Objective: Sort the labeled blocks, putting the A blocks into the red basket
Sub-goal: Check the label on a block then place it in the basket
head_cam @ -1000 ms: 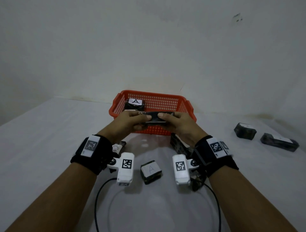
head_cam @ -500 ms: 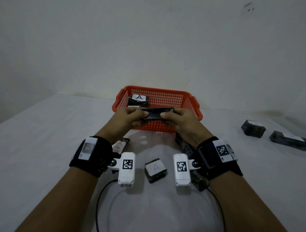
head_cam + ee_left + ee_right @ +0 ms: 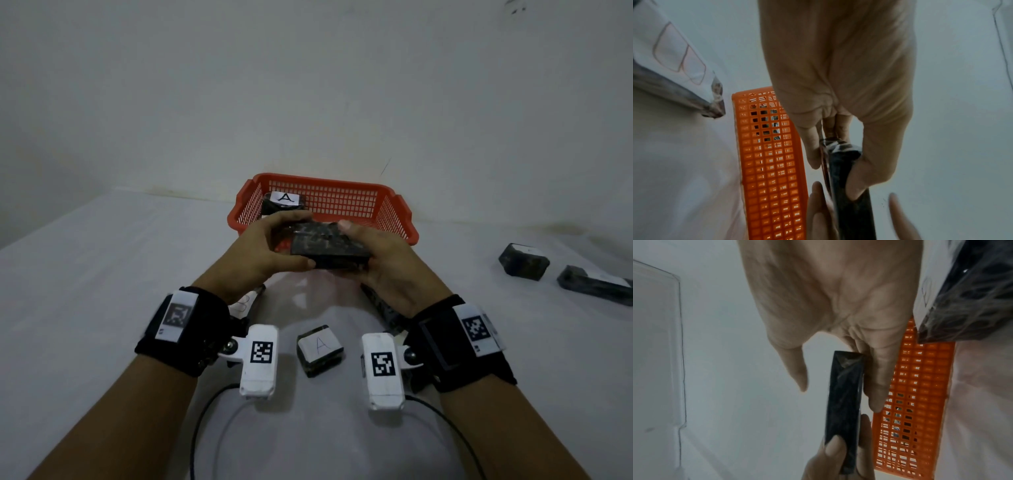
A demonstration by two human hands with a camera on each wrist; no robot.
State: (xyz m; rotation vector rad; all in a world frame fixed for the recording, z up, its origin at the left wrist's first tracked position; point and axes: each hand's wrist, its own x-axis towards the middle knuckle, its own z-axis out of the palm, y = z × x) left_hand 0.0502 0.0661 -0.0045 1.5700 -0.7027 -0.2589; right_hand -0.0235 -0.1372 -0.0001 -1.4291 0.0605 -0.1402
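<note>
Both hands hold one flat dark block (image 3: 327, 248) just in front of the red basket (image 3: 397, 219). My left hand (image 3: 274, 250) pinches its left end and my right hand (image 3: 373, 253) grips its right end. No label shows on its upturned face. The left wrist view shows the block (image 3: 851, 186) edge-on between thumb and fingers beside the basket wall (image 3: 770, 162). The right wrist view shows the block (image 3: 842, 399) the same way. One A block (image 3: 283, 202) lies in the basket's left end. Another A block (image 3: 320, 349) sits on the table between my wrists.
A block with a red-drawn label (image 3: 245, 303) lies under my left wrist, and a dark block (image 3: 383, 308) under my right. Two more labeled blocks (image 3: 524, 263) (image 3: 596, 284) lie at the far right. A wall stands close behind the basket.
The hands have turned the held block so its broad dark face tilts up toward me; before, only its thin edge showed. It stays in front of the basket.
</note>
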